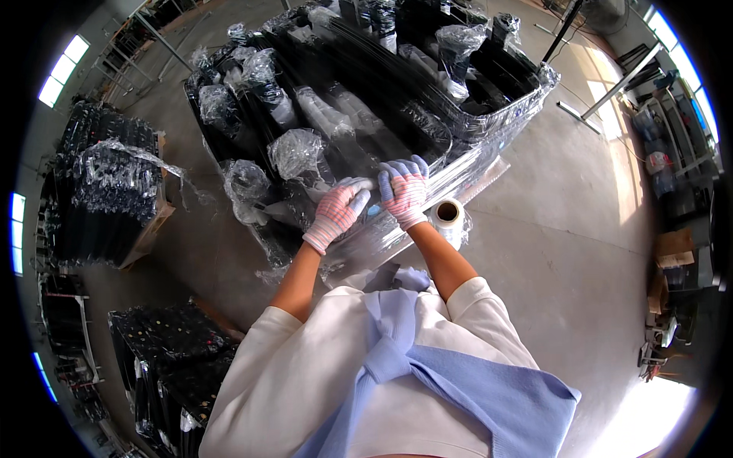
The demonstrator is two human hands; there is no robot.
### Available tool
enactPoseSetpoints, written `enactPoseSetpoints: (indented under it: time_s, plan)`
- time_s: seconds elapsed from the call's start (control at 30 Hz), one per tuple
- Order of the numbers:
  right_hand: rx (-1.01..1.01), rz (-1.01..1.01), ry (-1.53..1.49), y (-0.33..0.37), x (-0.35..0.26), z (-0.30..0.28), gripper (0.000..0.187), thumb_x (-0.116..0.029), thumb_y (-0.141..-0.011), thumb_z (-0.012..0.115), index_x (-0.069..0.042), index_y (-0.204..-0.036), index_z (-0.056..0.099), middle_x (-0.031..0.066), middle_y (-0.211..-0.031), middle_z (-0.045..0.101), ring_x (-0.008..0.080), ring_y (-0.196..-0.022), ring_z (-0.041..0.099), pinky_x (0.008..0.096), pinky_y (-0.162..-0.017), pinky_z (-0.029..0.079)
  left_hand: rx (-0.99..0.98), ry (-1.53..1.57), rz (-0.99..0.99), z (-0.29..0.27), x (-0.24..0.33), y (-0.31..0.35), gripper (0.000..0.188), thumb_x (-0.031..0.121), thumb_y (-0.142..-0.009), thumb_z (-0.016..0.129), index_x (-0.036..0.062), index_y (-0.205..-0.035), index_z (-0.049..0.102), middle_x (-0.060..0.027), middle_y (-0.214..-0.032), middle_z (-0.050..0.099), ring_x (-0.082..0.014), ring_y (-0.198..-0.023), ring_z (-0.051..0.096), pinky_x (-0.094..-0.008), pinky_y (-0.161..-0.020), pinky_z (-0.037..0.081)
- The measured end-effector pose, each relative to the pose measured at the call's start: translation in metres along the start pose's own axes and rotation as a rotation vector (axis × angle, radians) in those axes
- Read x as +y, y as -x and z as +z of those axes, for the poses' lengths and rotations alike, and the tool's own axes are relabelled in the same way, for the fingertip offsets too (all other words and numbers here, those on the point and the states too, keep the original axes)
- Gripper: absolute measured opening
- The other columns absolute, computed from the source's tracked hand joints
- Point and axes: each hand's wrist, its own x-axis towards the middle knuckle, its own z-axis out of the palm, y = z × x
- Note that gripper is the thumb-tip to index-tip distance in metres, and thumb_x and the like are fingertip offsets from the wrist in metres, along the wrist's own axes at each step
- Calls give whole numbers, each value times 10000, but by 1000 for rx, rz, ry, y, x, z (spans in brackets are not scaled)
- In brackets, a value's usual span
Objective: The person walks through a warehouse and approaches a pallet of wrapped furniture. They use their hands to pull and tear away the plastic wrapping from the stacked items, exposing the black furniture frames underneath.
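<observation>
A large load of long black parts [359, 65] stands in front of me, bound in clear stretch film [496, 126]. Clumps of bubble-like plastic wrapping [296, 153] cover many of the parts' ends. Both of my hands wear striped knit gloves and work at the load's near edge. My left hand [340, 211] is closed, thumb and fingers pinching the film there. Close beside it, my right hand [403, 191] has its fingers bent over the same edge, gripping the film; its fingertips are partly hidden. A roll of stretch film [449, 217] with a brown core stands just right of my right wrist.
On the left stands another stack of black wrapped parts [99, 191] on a wooden pallet. A lower dark stack [175, 359] sits near my left side. Metal stands [584, 118] rise at the far right. Cardboard boxes [673, 248] lie along the right wall.
</observation>
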Motion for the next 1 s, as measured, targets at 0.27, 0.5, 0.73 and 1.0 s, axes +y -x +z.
enactPoseSetpoints:
  time_s: [0.27, 0.5, 0.73, 1.0]
  plan:
    - [-4, -33, -16, -6, 1, -3, 131, -220, -729, 554, -99, -734, 603, 37, -753, 591, 235, -779, 536, 407, -843, 357, -51, 277, -284, 8, -22, -5, 238, 162, -884, 497, 6, -1027, 605, -51, -954, 645, -95, -874, 567, -244, -815, 434]
    - [3, -103, -76, -10, -4, -12, 73, -152, -717, 557, -80, -723, 567, 60, -780, 593, 240, -753, 544, 411, -819, 368, -7, 65, -198, 9, -27, 4, 266, 179, -879, 498, 6, -1063, 583, -79, -997, 635, -138, -915, 588, -271, -837, 441]
    - [-51, -108, -67, -3, 2, -5, 74, -134, -732, 539, -96, -791, 565, 43, -795, 595, 224, -785, 547, 417, -845, 355, -24, -9, -121, 3, -8, 0, 284, 217, -866, 470, 44, -1060, 584, -122, -1009, 623, -259, -946, 588, -330, -843, 440]
    - [-56, -116, -9, -4, -1, -7, 107, -175, -756, 507, -94, -765, 577, 40, -792, 597, 230, -774, 539, 409, -837, 360, -28, -22, -146, 3, -6, 1, 316, 195, -860, 469, 63, -1139, 536, -125, -996, 621, -267, -937, 585, -335, -834, 440]
